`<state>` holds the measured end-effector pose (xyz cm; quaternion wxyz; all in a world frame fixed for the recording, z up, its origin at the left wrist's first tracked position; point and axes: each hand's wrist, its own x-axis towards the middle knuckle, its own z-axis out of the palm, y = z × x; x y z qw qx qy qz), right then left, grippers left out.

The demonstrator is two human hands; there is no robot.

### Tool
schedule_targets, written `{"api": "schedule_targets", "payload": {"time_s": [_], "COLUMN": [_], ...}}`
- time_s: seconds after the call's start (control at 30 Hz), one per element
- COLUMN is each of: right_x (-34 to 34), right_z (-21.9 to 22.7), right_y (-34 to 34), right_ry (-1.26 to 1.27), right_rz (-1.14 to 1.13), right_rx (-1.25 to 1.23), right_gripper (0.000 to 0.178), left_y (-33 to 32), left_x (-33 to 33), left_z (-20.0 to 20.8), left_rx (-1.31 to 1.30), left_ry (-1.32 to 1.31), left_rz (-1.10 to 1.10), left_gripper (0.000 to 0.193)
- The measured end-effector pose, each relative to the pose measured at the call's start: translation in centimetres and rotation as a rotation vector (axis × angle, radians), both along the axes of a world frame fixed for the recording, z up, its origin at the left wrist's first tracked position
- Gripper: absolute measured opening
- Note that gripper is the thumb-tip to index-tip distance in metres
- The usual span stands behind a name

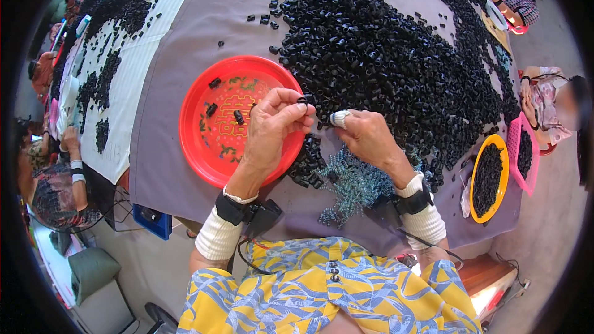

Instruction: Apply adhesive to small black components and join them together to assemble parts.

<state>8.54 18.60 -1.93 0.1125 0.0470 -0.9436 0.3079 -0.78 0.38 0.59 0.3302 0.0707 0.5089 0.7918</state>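
Observation:
My left hand (266, 133) is over the right side of a red round tray (189, 139), its thumb and fingertips pinching a small black plastic piece (302, 101). Close by on the right, my right hand (373, 141) is closed, with a white wrap around one fingertip. Whatever its fingers grip is hidden. A loose heap of small bluish coiled pieces, like springs (352, 182), lies just below it. Beyond both hands spreads a large pile of small black plastic pieces (371, 55). Inside the tray sit several black pieces (239, 117), apart from one another.
On the right side of the grey tablecloth (158, 167) are a yellow basin (504, 179) and a pink basket (516, 142), both holding black parts. A blue bin (151, 221) stands by the table's left corner. Other people sit around the tables on both sides.

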Motion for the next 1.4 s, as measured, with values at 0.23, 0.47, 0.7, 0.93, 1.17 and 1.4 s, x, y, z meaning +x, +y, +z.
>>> {"api": "schedule_targets", "payload": {"time_s": [0.23, 0.47, 0.7, 0.93, 1.17, 1.4], "right_x": [-0.3, 0.6, 0.9, 1.0, 1.1, 0.8], "right_z": [0.0, 1.7, 0.6, 1.1, -0.1, 0.6], "right_y": [-1.3, 0.4, -0.9, 0.8, -0.8, 0.6], "right_ry": [-0.071, -0.063, -0.261, -0.142, -0.182, -0.096], "right_rz": [0.127, 0.058, 0.068, -0.068, 0.082, -0.055], "right_rx": [0.262, 0.309, 0.479, 0.315, 0.451, 0.352], "right_gripper": [0.003, 0.008, 0.008, 0.014, 0.003, 0.007], "left_y": [-0.6, -0.5, 0.1, 0.1, 0.5, -0.1], "left_x": [-0.1, 0.0, 0.6, 0.4, 0.8, 0.4], "left_z": [-0.1, -0.7, -0.5, -0.5, -0.9, -0.9], "left_rx": [0.007, -0.081, -0.128, -0.127, -0.125, -0.137], "left_ry": [0.007, 0.017, 0.045, 0.028, 0.036, 0.047], "left_rz": [0.018, -0.013, -0.085, -0.084, -0.106, -0.084], "left_gripper": [0.011, 0.011, 0.014, 0.016, 0.016, 0.016]}}
